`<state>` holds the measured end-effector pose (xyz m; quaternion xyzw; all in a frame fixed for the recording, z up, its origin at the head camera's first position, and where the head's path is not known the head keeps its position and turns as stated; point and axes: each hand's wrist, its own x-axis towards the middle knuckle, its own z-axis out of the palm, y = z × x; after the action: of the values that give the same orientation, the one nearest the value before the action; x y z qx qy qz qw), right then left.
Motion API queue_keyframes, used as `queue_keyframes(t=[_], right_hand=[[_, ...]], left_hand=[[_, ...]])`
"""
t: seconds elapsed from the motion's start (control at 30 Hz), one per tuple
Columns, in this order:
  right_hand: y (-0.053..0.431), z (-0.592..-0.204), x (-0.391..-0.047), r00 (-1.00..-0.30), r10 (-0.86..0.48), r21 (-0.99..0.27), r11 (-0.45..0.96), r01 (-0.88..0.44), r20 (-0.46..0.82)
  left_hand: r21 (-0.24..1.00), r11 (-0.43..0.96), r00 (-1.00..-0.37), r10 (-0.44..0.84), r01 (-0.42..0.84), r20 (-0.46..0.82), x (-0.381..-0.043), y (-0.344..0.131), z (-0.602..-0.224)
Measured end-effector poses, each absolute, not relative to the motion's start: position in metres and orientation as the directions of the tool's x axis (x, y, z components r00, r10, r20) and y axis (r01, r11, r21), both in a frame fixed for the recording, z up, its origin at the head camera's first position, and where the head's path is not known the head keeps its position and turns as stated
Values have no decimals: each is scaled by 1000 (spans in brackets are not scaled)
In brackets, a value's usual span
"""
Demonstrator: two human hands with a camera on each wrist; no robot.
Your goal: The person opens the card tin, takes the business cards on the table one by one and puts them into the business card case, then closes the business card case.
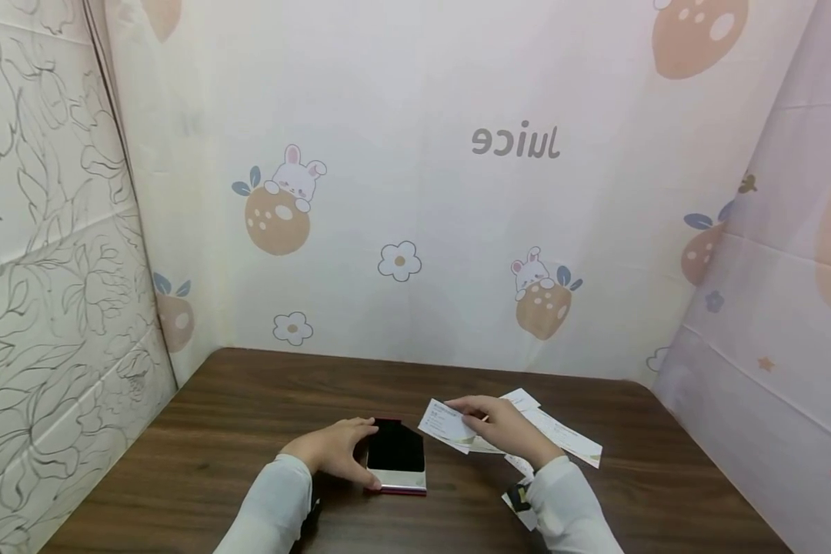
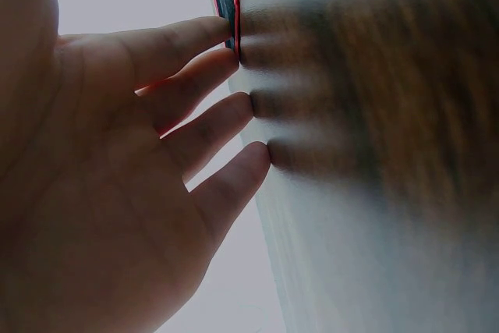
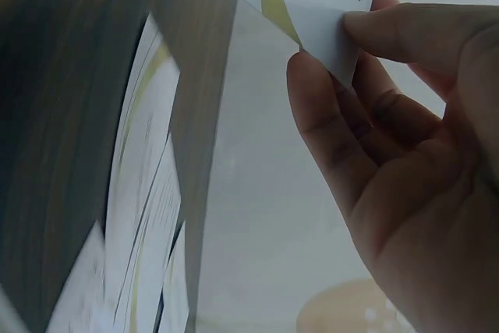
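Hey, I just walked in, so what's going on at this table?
A person is handling some cards at a wooden table. Their right hand pinches a white printed card above the tabletop, and more white cards lie loosely spread beside and beyond that hand. Their left hand touches the edge of a flat black and silver case lying on the table.

Left hand [image 2: 117, 169] at left of frame, fingers extended rightward; uppermost fingertip touching dark, red-edged case [image 2: 225, 4], top centre; brown tabletop [image 2: 398, 115] at right.
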<state>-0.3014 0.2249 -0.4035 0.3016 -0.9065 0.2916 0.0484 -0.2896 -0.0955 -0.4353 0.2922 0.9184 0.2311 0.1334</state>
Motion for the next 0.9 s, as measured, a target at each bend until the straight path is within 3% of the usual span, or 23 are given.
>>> queue_keyframes(t=[0.4,0.9], right_hand=[[168,-405,-310,-760,-611,-525,583,-620,219],[148,-412,-312,-729,-662,-483,587,-650,176]], left_hand=[[487,743,-810,575,460,-112,-289,-94,-435],[472,742,-805,584,477,-104,-293,-93,-437]])
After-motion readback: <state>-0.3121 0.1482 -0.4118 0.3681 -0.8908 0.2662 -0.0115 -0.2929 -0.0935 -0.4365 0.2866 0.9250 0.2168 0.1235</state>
